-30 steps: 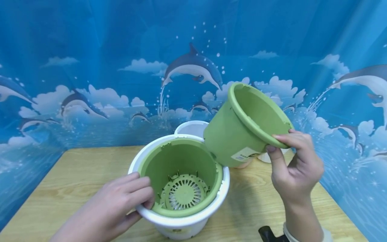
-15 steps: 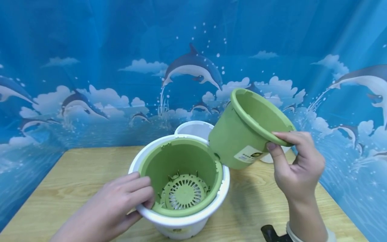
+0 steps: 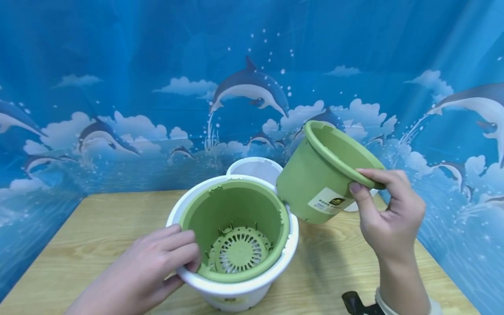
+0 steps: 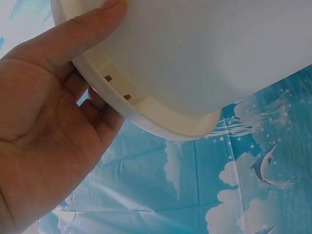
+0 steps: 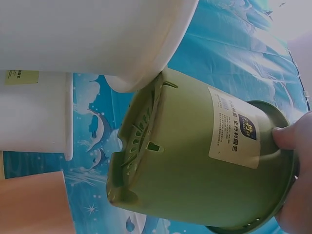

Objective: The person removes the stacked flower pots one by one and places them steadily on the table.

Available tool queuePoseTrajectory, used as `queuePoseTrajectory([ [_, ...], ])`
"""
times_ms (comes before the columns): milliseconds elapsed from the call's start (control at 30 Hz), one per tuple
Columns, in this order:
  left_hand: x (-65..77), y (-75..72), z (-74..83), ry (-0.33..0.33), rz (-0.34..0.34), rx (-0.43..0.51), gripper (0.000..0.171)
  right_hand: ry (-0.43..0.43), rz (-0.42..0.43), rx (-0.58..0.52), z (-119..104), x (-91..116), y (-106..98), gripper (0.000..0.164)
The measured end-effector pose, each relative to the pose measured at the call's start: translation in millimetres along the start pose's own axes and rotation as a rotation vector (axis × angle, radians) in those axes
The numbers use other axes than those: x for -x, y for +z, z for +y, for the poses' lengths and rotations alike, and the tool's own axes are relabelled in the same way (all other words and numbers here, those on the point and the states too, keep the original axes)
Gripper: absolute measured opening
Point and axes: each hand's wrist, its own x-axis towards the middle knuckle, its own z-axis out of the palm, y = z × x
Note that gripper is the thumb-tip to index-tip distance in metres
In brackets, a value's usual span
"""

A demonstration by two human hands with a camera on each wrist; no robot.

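A large white flower pot (image 3: pixel 292 245) stands upright on the table, with a green flower pot (image 3: pixel 236 197) nested in it; slots show in the green floor. My left hand (image 3: pixel 157 262) grips their near left rim, fingers curled over the edge. In the left wrist view its thumb (image 4: pixel 92 29) lies against the white outer wall. Beside them, my right hand (image 3: pixel 390 214) pinches the rim of a smaller green flower pot (image 3: pixel 311 179), raised and tilted. The right wrist view shows its slotted base and a printed label (image 5: pixel 236 129). Its bottom edge is at the white rim.
Behind the large pot stands another white pot (image 3: pixel 252 168). A white rim (image 3: pixel 352 206) peeks out behind the raised pot. An orange pot (image 5: pixel 34 204) appears in the right wrist view. A dolphin-print curtain (image 3: pixel 157 52) encloses the wooden table (image 3: pixel 118 218).
My right hand has moved slightly right and down with the smaller green flower pot, whose label turned more into view. The left hand and the nested pots stay put.
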Motion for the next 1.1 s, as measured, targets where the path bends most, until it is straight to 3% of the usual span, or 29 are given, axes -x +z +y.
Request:
queuePoseTrajectory([
  [400, 0.2, -0.1, 0.7, -0.001, 0.006, -0.006, 0.037, 0.015, -0.036, 0.095, 7.5, 0.9, -6.9, 0.017],
  [800, 1.4, -0.3, 0.7, 0.0, 0.01, 0.009, 0.036, -0.038, -0.075, 0.248, 7.3, 0.4, -7.3, 0.02],
  [1100, -0.1, -1.2, 0.8, -0.005, -0.001, 0.002, 0.036, -0.023, -0.175, 0.315, 6.4, 1.0, -9.7, 0.021],
])
